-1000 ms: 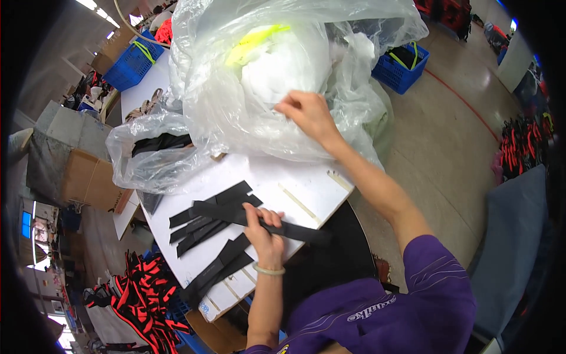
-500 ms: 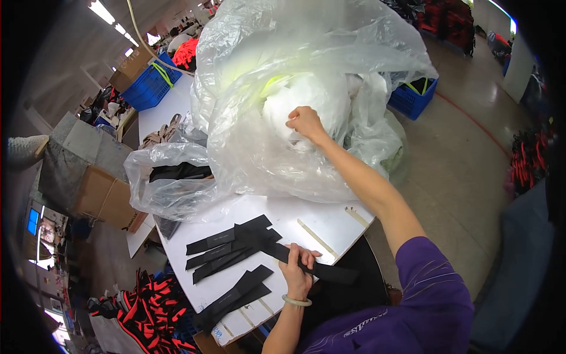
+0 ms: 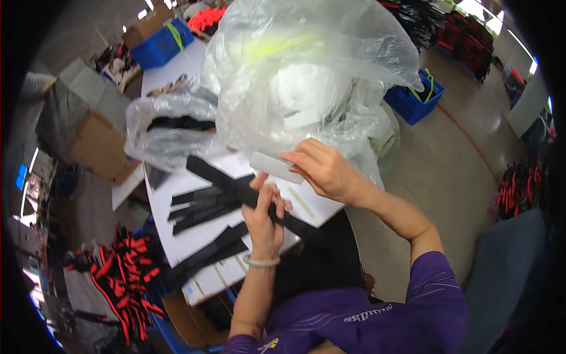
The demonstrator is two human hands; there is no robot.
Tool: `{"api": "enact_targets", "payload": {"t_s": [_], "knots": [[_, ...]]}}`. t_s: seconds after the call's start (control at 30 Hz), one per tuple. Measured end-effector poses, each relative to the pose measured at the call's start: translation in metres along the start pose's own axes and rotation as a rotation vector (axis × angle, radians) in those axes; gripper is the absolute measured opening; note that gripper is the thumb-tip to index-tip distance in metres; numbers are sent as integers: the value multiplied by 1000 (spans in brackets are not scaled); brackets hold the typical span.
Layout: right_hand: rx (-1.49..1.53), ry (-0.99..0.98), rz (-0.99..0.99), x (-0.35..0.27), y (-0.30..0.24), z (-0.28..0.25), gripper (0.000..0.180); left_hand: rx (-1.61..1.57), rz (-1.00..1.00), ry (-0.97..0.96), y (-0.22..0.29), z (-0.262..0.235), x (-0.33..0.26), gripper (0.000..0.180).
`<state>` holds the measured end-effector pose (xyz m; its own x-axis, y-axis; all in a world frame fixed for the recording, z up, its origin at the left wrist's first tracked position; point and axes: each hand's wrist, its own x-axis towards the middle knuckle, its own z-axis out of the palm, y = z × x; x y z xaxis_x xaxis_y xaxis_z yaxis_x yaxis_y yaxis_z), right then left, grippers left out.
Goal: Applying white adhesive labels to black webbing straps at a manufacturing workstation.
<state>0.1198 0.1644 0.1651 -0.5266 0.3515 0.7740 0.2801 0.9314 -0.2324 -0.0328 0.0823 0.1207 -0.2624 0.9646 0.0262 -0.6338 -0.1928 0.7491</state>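
Observation:
Between the thumb and fingers of my right hand [image 3: 330, 171] is a flat, whitish translucent rectangular strip [image 3: 272, 166], held over the table. Just below and left of it, my left hand [image 3: 265, 221], with a pale bangle on the wrist, closes on a black fabric strip [image 3: 298, 226]. One end of that strip sticks out toward my body. Several more black strips [image 3: 197, 206] lie fanned on the white table to the left, and another group [image 3: 215, 251] sits nearer me. Behind my hands stands a large clear plastic bag [image 3: 242, 121] with white material [image 3: 306, 91] inside.
A smaller clear bag [image 3: 138, 135] with black material lies left of the large one. Blue crates stand at the far left [image 3: 159, 50] and right [image 3: 413, 103]. Red-and-black pieces [image 3: 121, 277] are heaped at lower left. A cardboard box [image 3: 97, 144] is beyond the table's left side.
My right hand has come back from the white material in the large bag, now holding the whitish strip. My left hand has shifted left with the black strip, and the view has tilted.

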Motion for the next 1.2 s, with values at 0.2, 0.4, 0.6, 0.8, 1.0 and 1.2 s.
{"api": "enact_targets", "payload": {"t_s": [0.2,0.4,0.6,0.8,1.0,1.2], "knots": [[-30,-166,-199,-4,-31,10,28,-16,101,107,13,13,-11,37],[151,-217,-67,3,-61,26,28,-89,126,300,8,-17,-36,9],[272,-302,98,-13,-75,40,20,2,110,206,8,-34,-55,13],[811,-394,498,0,-74,42,15,-32,118,163,38,-51,-62,25],[1415,-513,861,2,-64,49,18,-105,9,-88,42,-65,-65,31],[1232,-570,864,-2,-54,49,12,34,-49,-134,49,-61,-64,33]]}}
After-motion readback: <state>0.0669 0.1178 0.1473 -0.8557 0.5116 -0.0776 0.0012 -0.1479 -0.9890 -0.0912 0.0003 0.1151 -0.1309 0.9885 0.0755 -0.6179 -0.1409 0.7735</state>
